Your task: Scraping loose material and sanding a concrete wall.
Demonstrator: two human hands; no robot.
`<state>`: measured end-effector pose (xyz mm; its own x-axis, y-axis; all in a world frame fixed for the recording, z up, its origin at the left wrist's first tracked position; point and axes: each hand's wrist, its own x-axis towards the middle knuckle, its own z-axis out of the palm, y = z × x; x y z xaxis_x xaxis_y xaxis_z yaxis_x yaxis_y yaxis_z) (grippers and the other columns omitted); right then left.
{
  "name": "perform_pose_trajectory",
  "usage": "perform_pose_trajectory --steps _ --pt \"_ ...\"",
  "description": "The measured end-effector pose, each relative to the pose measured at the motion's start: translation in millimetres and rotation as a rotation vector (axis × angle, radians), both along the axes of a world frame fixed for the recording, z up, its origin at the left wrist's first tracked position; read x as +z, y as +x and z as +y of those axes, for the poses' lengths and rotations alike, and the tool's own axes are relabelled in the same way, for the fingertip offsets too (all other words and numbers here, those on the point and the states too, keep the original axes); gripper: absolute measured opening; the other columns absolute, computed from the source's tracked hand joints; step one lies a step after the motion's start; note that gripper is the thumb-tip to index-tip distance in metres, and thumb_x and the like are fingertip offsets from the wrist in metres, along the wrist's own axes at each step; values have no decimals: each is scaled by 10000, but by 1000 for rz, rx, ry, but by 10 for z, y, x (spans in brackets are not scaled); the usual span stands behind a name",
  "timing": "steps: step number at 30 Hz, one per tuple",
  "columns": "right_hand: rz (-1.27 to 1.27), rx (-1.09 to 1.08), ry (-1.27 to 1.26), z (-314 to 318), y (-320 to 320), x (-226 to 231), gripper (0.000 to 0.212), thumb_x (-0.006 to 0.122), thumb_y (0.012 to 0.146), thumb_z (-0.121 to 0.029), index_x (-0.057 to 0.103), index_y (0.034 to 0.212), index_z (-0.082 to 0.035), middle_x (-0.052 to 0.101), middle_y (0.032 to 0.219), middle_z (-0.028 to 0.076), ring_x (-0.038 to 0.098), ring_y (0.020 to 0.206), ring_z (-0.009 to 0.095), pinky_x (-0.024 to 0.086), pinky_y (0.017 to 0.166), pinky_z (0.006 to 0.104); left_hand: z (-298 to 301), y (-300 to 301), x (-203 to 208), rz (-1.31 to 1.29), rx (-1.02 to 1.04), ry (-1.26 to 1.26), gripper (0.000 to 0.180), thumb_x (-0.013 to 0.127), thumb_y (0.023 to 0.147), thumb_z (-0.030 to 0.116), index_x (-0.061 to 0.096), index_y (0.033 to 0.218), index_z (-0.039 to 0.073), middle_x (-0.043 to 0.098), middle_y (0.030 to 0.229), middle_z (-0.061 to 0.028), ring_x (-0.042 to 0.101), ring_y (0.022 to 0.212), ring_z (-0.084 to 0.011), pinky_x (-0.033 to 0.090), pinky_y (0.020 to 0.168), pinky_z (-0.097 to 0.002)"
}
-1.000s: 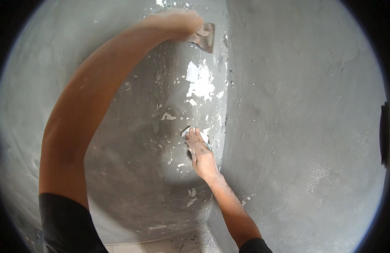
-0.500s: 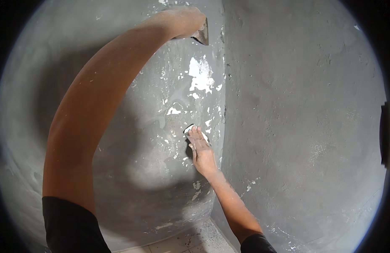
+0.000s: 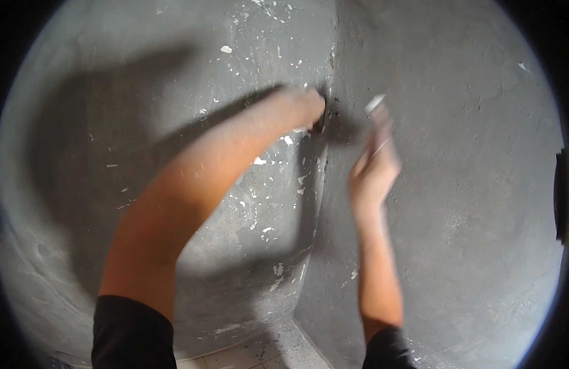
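Note:
My left hand [image 3: 302,107] reaches to the corner on the left grey wall [image 3: 210,258]. It is closed around a metal scraper [image 3: 320,125], mostly hidden behind my fingers. White flecks [image 3: 260,161] speckle the wall just below my left wrist. My right hand [image 3: 375,166] is raised in front of the right grey wall [image 3: 463,154], blurred by motion. A flat tool with a white end [image 3: 375,103] sticks up from its closed fingers. The blur hides what kind of tool it is.
The two walls meet in a vertical corner seam [image 3: 321,197] with small pits and chips. At the bottom lies a pale floor [image 3: 247,357] with dark specks near the corner. A dark object [image 3: 562,197] shows at the far right rim. My arms cast broad shadows leftward.
My left hand has come down and right with the scraper. My right hand has left the left wall and moved up and right with its tool. The large white patch is no longer seen.

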<state>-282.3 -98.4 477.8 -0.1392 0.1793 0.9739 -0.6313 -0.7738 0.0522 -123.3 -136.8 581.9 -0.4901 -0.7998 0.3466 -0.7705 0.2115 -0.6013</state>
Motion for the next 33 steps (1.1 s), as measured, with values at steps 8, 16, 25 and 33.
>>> perform_pose_trajectory --steps 8,16,25,33 --pt "275 -876 -269 -531 -229 2762 412 412 966 -212 546 1333 -82 579 1311 191 526 1248 319 377 1073 403 29 -111 -1594 537 -108 3 434 368 1034 268 713 928 25 704 809 -177 711 758 -349 586 675 -436" --pt "614 -1078 21 -1175 104 758 481 427 962 -211 420 1404 -22 436 1448 199 480 1282 357 435 1045 429 216 6 -1764 565 77 154 369 447 973 138 573 1308 52 703 914 -148 717 823 -282 592 647 -389" --pt "1014 -1285 410 -600 -163 931 528 422 921 -115 391 1447 -141 416 1495 100 387 1387 221 297 1153 479 1019 504 -1953 804 38 173 410 560 949 247 559 1354 181 652 1042 -182 684 901 -360 560 753 -450" --pt "774 -905 167 -1149 -164 633 485 425 915 -119 465 1397 -94 394 1505 145 365 1393 307 265 1172 440 1172 560 -2090 993 -97 54 487 624 891 227 543 1370 189 622 971 -239 640 866 -415 518 783 -485"
